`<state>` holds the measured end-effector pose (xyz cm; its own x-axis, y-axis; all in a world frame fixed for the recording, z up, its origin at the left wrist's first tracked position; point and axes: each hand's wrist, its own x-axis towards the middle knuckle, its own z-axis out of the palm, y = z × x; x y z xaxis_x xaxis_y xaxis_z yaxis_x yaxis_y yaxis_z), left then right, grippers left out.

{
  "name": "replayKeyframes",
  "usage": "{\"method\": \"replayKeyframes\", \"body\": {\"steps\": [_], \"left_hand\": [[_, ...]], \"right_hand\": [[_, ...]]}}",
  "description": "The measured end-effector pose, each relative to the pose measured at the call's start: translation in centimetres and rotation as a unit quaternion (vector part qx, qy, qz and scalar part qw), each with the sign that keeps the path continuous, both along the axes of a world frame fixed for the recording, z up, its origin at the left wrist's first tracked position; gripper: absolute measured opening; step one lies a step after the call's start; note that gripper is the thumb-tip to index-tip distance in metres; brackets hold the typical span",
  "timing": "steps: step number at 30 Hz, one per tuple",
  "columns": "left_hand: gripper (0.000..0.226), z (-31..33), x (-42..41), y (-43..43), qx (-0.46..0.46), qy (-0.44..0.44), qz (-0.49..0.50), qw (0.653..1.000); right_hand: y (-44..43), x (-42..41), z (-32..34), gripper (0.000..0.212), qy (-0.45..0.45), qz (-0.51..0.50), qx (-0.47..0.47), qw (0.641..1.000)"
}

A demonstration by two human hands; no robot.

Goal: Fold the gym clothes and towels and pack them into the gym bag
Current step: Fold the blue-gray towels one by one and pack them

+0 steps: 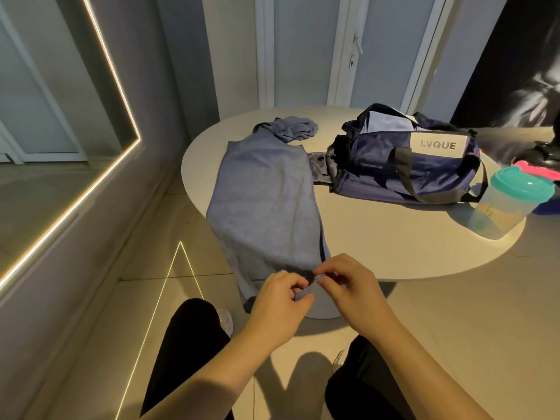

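A long grey-blue towel (263, 192) lies lengthwise on the left side of the round white table (378, 247), its near end hanging over the front edge. My left hand (277, 301) and my right hand (348, 283) both pinch the towel's near corner, close together, just below the table edge. The towel's far end is bunched in a heap (295, 128). A navy gym bag (406, 162) marked LVQUE stands open at the back right of the table, with light cloth showing inside it.
A clear shaker bottle with a teal lid (506, 201) stands at the table's right edge, beside pink and dark items (542, 171). A lit mirror (60, 131) lines the left wall. My legs and shoes show below, on the tiled floor.
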<state>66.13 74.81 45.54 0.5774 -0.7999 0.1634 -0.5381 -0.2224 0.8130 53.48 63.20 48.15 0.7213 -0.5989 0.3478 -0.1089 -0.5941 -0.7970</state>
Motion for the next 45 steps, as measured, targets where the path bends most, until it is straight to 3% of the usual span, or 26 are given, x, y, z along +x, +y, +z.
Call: {"method": "replayKeyframes", "body": {"steps": [2, 5, 9, 11, 14, 16, 18, 21, 27, 32, 36, 45], "left_hand": [[0.008, 0.1, 0.4, 0.1, -0.032, 0.005, 0.026, 0.999], [0.007, 1.0, 1.1, 0.3, -0.077, 0.008, 0.060, 0.995], [0.004, 2.7, 1.2, -0.2, -0.078, -0.028, 0.004, 0.997], [0.004, 3.2, 1.4, -0.5, -0.074, -0.055, -0.017, 0.996], [0.008, 3.6, 1.8, -0.4, -0.070, -0.083, -0.034, 0.994], [0.024, 3.7, 2.3, 0.1, -0.048, -0.103, -0.054, 0.992], [0.035, 3.6, 3.1, 0.6, 0.008, -0.186, -0.075, 0.980], [0.010, 3.2, 4.7, 1.3, 0.024, -0.307, -0.055, 0.950], [0.031, 3.0, 9.6, 5.7, 0.062, -0.229, 0.091, 0.967], [0.054, 6.0, 11.5, 9.5, -0.020, -0.082, 0.116, 0.990], [0.051, 9.0, 11.0, 11.4, -0.082, -0.026, 0.145, 0.986], [0.026, 12.5, 9.4, 13.9, -0.129, -0.047, 0.097, 0.986]], "right_hand": [[-0.3, -0.2, 0.1, 0.026, -0.003, -0.039, 0.035, 0.999], [-1.1, -1.0, 0.5, 0.031, 0.040, -0.092, -0.007, 0.995], [0.1, -0.9, 1.8, 0.051, 0.055, 0.010, -0.025, 0.998], [0.8, -0.4, 2.3, 0.039, 0.032, 0.038, -0.015, 0.999], [0.6, -0.1, 2.5, 0.021, -0.005, -0.007, 0.029, 1.000], [0.3, 0.1, 2.5, 0.018, -0.020, -0.029, 0.082, 0.996], [0.4, 0.3, 2.6, 0.018, -0.023, -0.031, 0.110, 0.993], [0.6, 0.4, 3.1, 0.021, -0.053, -0.042, 0.118, 0.991], [-0.5, -0.5, 3.9, 0.024, -0.090, -0.085, 0.104, 0.987], [-0.5, -1.3, 5.3, 0.024, -0.126, -0.135, 0.067, 0.981], [0.4, -1.7, 6.7, 0.024, -0.161, -0.122, 0.083, 0.976], [1.1, -2.6, 8.4, 0.022, -0.131, -0.154, 0.021, 0.979]]}}
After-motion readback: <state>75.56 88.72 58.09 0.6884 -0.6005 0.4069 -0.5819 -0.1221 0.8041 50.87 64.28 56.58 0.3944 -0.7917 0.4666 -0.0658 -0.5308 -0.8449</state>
